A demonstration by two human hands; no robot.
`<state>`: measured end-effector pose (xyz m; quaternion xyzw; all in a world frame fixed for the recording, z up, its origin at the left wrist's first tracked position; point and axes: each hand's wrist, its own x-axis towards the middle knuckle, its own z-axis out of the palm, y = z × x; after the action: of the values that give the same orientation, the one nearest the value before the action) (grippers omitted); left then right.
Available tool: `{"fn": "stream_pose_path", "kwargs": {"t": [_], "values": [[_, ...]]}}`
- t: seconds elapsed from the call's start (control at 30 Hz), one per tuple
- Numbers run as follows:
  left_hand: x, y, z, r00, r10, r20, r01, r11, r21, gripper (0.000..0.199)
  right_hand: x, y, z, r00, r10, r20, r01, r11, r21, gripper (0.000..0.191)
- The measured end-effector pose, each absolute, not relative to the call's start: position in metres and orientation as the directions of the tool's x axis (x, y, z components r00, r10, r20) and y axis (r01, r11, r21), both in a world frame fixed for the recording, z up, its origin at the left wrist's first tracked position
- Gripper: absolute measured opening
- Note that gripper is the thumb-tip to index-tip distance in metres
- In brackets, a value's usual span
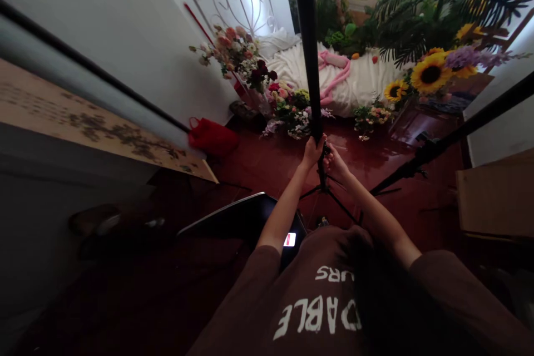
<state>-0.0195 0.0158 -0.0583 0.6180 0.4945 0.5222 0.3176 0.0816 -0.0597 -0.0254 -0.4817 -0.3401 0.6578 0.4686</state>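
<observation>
A tall black stand point(308, 39) rises upright in front of me, its tripod legs spread on the dark red floor. My left hand point(314, 151) is wrapped round its pole from the left side. On the right side of the same pole, my right hand point(332, 160) has its fingers closed on a small dark knob point(326, 148) that they partly cover. The two hands are close together at about the same height, low on the stand.
A second black stand point(459, 128) slants at the right, near a cardboard box point(496, 194). Flowers point(240, 50), sunflowers point(430, 72) and a draped bed point(359, 80) lie ahead. A red bag point(212, 136) and a dark flat panel point(237, 217) are left.
</observation>
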Motion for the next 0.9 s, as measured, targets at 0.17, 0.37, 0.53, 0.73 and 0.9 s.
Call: {"fn": "stream_pose_path", "kwargs": {"t": [0.17, 0.37, 0.53, 0.73, 0.9], "values": [[-0.020, 0.017, -0.059, -0.002, 0.937, 0.348, 0.299, -0.332, 0.895, 0.047, 0.080, -0.053, -0.027, 0.101, 0.979, -0.178, -0.229, -0.152, -0.962, 0.055], [-0.022, 0.018, -0.060, -0.003, 0.934, 0.357, 0.298, -0.340, 0.892, 0.045, 0.110, -0.055, -0.021, -0.004, 0.960, 0.281, 0.327, 0.267, -0.907, 0.035], [-0.020, 0.020, -0.064, -0.009, 0.940, 0.342, 0.268, -0.327, 0.906, 0.038, 0.111, -0.049, -0.002, 0.016, 0.900, 0.435, 0.474, 0.376, -0.796, 0.015], [-0.018, 0.023, -0.065, 0.005, 0.924, 0.381, 0.218, -0.373, 0.902, 0.024, 0.085, -0.019, 0.007, 0.044, 0.906, 0.420, 0.457, 0.356, -0.815, 0.036], [-0.019, 0.021, -0.065, -0.021, 0.931, 0.364, 0.173, -0.355, 0.919, 0.021, 0.078, -0.007, 0.011, 0.115, 0.944, 0.309, 0.292, 0.266, -0.919, 0.035]]}}
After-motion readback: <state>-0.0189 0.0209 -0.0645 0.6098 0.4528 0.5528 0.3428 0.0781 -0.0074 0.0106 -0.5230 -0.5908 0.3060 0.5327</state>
